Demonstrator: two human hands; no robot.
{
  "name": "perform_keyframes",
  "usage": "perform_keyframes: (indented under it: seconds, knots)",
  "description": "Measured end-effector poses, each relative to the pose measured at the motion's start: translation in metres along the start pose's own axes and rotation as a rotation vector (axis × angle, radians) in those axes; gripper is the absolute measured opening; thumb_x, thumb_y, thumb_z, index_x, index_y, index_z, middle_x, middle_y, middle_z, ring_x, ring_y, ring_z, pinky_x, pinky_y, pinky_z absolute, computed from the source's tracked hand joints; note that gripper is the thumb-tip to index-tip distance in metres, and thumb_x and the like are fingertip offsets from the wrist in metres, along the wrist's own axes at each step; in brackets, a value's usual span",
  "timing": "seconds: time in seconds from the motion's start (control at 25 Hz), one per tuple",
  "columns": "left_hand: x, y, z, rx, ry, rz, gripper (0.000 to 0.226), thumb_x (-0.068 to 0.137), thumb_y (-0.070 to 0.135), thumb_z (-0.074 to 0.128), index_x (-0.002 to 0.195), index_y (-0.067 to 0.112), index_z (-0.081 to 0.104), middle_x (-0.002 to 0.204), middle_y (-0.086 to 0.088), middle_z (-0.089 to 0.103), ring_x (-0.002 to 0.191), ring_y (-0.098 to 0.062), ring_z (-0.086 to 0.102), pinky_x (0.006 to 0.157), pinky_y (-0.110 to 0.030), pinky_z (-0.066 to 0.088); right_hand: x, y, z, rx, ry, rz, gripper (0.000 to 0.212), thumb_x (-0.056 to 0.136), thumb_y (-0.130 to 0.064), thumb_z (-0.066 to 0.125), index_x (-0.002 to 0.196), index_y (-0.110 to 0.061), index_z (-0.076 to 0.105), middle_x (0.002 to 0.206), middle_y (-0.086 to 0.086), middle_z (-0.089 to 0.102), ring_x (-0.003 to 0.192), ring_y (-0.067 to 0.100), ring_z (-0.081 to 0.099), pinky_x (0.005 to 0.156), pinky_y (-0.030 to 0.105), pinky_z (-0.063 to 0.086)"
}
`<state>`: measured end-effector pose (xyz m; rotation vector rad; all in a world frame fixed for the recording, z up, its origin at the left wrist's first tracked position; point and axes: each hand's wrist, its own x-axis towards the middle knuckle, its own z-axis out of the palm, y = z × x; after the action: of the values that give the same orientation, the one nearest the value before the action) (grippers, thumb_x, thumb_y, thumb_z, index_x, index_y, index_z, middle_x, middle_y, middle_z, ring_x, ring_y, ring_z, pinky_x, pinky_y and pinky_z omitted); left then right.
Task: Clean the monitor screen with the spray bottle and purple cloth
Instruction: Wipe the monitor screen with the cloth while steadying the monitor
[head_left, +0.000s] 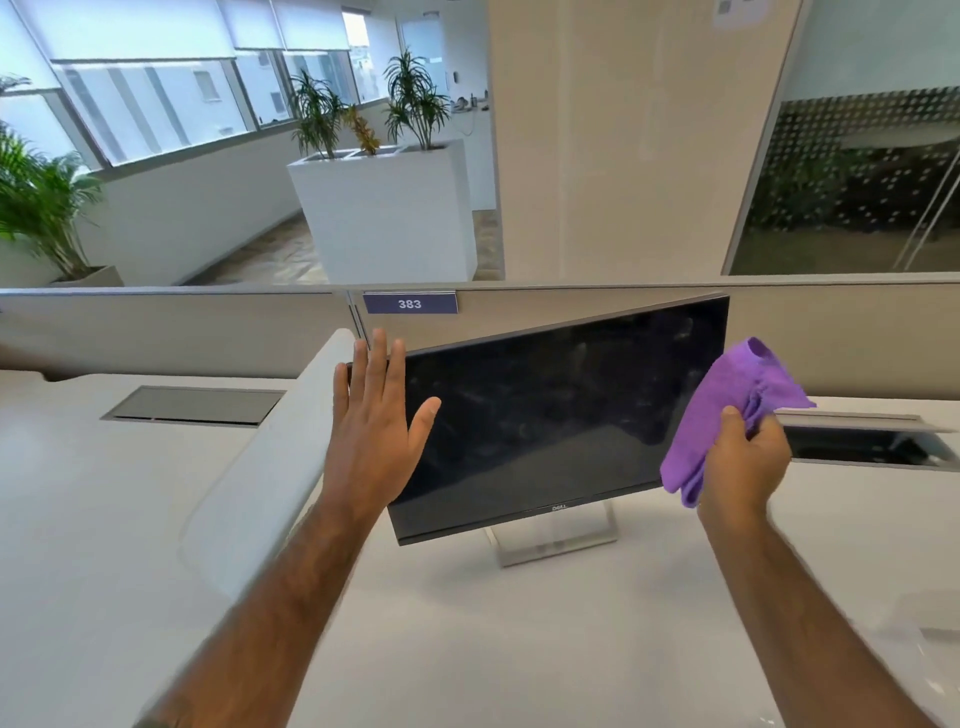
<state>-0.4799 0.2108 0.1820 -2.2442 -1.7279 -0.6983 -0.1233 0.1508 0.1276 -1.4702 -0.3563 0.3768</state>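
While left hand (371, 415) fingers spread empty at monitor (561, 415) left edge, right hand (748, 462) fingers clutch purple cloth (727, 410) beside screen's right edge, nearer for wiping leftward.

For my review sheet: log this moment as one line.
left hand open at monitor left edge | right hand holds purple cloth by right edge | spray bottle unseen

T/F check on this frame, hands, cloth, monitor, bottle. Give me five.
1. The right hand grips the purple cloth. True.
2. The left hand holds a spray bottle. False: it is open and empty, fingers spread at the monitor's left edge; no bottle is in view.
3. The monitor screen is lit. False: it is dark, with smudges.
4. The monitor sits tilted, its right side higher. True.
5. The cloth lies flat on the desk. False: it is held up by the screen's right edge.
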Motion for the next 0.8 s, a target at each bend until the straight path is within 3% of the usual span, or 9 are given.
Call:
perform_keyframes:
  seconds: [0.2,0.32,0.4,0.52,0.64,0.8]
  knots:
    - [0.008,-0.018,0.001,-0.007,-0.087,0.075,0.078,0.100,0.069,0.016,0.164,0.026,0.009,0.174,0.000,0.001,0.159,-0.022,-0.008,0.128,-0.049,-0.004,0.001,-0.009,0.040,0.009,0.133,-0.174,0.026,0.100,-0.020,0.051,0.120,-0.009,0.064,0.112,0.007,0.069,0.093,0.015,0.060,0.089,0.031,0.053]
    - [0.011,-0.027,-0.005,-0.047,-0.091,0.094,0.077,0.098,0.071,0.010,0.163,0.030,0.015,0.173,0.001,0.008,0.160,-0.023,-0.002,0.128,-0.051,0.000,-0.010,-0.005,0.066,-0.013,0.095,-0.202,0.027,0.102,-0.023,0.051,0.126,-0.015,0.062,0.112,-0.002,0.067,0.093,0.013,0.062,0.090,0.035,0.057]
    - [0.010,-0.032,-0.006,-0.091,-0.098,0.108,0.077,0.098,0.071,0.011,0.163,0.029,0.019,0.173,0.000,0.013,0.160,-0.023,0.002,0.129,-0.051,0.003,-0.022,0.001,0.079,-0.062,0.027,-0.272,0.031,0.102,-0.029,0.052,0.131,-0.019,0.057,0.123,-0.002,0.065,0.105,0.014,0.063,0.093,0.036,0.058]
    - [0.010,-0.032,-0.005,-0.115,-0.094,0.138,0.074,0.100,0.066,0.019,0.161,0.026,0.022,0.170,-0.003,0.021,0.159,-0.024,0.008,0.129,-0.050,0.005,-0.027,0.018,0.087,-0.273,-0.037,-0.495,0.042,0.104,-0.044,0.043,0.140,-0.024,0.048,0.148,0.002,0.048,0.134,0.022,0.048,0.105,0.037,0.050]
    - [0.010,-0.032,-0.003,-0.120,-0.080,0.157,0.071,0.101,0.063,0.023,0.161,0.025,0.023,0.169,-0.004,0.023,0.159,-0.024,0.009,0.129,-0.050,0.006,-0.013,0.029,0.077,-0.504,-0.002,-0.629,0.047,0.106,-0.045,0.032,0.142,-0.022,0.050,0.150,0.008,0.047,0.138,0.028,0.043,0.109,0.049,0.043]
    - [0.011,-0.032,0.001,-0.117,-0.069,0.181,0.072,0.101,0.063,0.025,0.161,0.024,0.022,0.169,-0.004,0.023,0.159,-0.024,0.008,0.129,-0.051,0.006,0.025,0.042,0.062,-0.712,0.015,-0.845,0.052,0.105,-0.044,0.038,0.145,-0.012,0.047,0.158,0.017,0.037,0.144,0.039,0.034,0.114,0.054,0.032]
